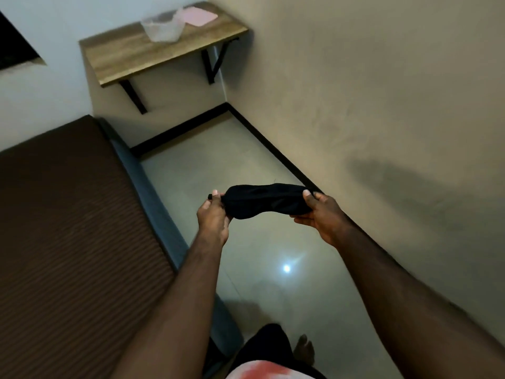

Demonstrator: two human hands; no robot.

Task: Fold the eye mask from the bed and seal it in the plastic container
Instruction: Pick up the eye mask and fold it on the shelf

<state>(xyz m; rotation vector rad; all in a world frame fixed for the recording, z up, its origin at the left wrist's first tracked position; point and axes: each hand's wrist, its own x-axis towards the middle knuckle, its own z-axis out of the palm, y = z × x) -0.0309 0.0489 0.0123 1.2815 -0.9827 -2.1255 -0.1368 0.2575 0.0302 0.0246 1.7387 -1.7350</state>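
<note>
Black eye mask (266, 201) held over the floor (246, 255), left hand (214, 217) pinching one end, right hand (318, 216) gripping the other, fingers (307, 194) clasping fabric, clear plastic container (162, 30) on the far tabletop (131, 56), bed (68, 214) at left

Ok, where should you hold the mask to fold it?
By its two narrow ends, one hand coming in from each side. The mask is long and floppy, so the left hand pinching one end and the right hand the other holds it stretched flat, probably ready to bring end to end.
</note>
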